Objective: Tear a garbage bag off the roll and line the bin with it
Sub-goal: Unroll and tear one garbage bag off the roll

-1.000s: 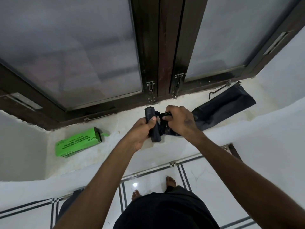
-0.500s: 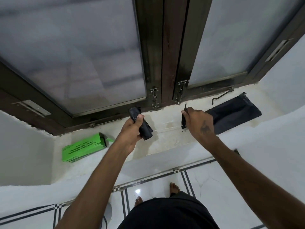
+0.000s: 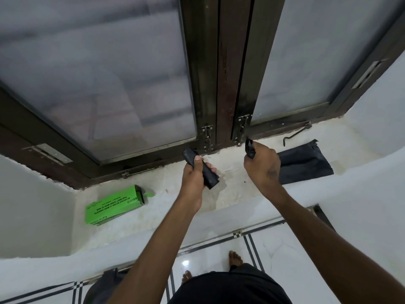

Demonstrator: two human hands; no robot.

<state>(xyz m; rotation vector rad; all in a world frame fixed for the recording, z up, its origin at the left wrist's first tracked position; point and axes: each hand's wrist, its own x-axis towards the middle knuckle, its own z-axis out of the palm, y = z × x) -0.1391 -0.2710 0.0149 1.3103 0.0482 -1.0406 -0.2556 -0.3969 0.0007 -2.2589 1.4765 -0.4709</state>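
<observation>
Change: one second ago both hands met on the black roll in front of the window's middle post; now they are apart, the roll in one, the torn-off bag end in the other.
Left hand [image 3: 192, 178]: closed around the garbage bag roll [image 3: 202, 170], held tilted above the sill, just left of and below the window post [image 3: 228, 73].
Right hand [image 3: 262, 165]: closed on the end of the garbage bag [image 3: 304, 164], a pinch of black film sticking up from the fist just right of the post's foot.
Bag: the rest lies flat on the window sill [image 3: 232, 185], stretching right from the post, near a loose metal hook [image 3: 295, 134].
Box: a green box [image 3: 114, 205] lies on the sill well left of the post, one end flap open.
Writing: "BECO" in black on the box end; the longer lines of print are upside down and too small to read surely.
Bin: a dark rounded shape [image 3: 103, 286] on the floor, below and left of the post, partly hidden; cannot tell if it is the bin.
</observation>
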